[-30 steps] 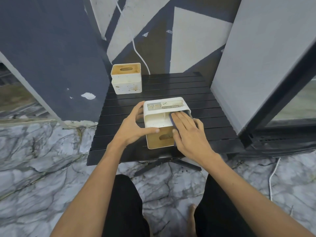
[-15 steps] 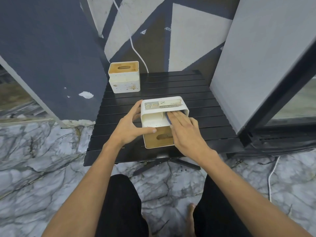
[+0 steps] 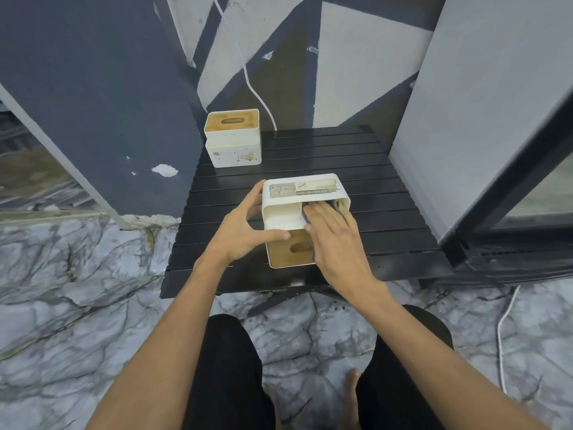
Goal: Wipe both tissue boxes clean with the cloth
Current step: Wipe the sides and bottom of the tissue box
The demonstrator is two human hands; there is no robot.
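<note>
- I see 2 tissue boxes on the black slatted counter (image 3: pixel 387 181).
- Near tissue box (image 3: pixel 291 212) lies tipped on its side toward me — wooden lid with its oval slot faces me, and a label reading "TISSUE HOLDER" shows upside down on the upward face.
- Left hand (image 3: pixel 245 226) grips the near tissue box from its left side: thumb curled across the front white face, fingers wrapped behind the far left edge.
- Right hand (image 3: pixel 331 234) lies flat on the right part of that box, fingers straight and close together, pointing away from me.
- Cloth (image 3: pixel 338 203): only a dark sliver shows past the fingertips of the right hand and along its left edge — the rest is hidden under the palm. I take it as pressed against the box, not pinched.
- Far tissue box (image 3: pixel 232 141) stands upright at the back left corner of the counter, well apart from both hands. Wooden lid up, slot visible; brownish marks show on its front white wall.
- A white cable (image 3: pixel 257 94) runs down the painted wall just behind the far tissue box.
- Floor (image 3: pixel 77 305) is grey veined marble; my legs in dark trousers and a bare foot show at the bottom of the view.
</note>
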